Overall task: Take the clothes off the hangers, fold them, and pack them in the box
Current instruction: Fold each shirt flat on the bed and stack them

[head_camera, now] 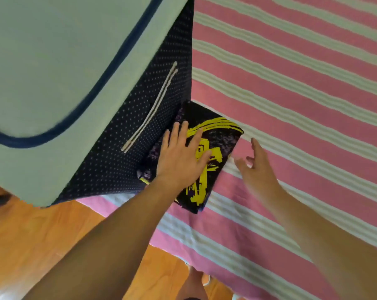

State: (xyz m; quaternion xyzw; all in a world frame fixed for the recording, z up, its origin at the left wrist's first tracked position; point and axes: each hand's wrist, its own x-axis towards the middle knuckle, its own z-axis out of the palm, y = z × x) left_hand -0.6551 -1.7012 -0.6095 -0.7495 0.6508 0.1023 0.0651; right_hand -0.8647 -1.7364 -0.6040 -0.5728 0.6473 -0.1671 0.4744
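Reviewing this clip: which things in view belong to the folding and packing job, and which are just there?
Job:
- folded black and yellow garment, lying on the bed beside the box
- storage box, dotted dark side, pale top
- left hand, flat on the garment
- right hand, open beside it

Just there:
- striped bedsheet
- wooden floor

Box (127, 135): matt dotted navy fabric side w/ pale cloth strap (149, 109); top panel smooth, pale, matt. Beside box, folded garment (218, 135): dark knit-looking cloth, yellow print. Under both: striped woven bedsheet (302, 87), matt. Floor (42, 241): glossy wood.
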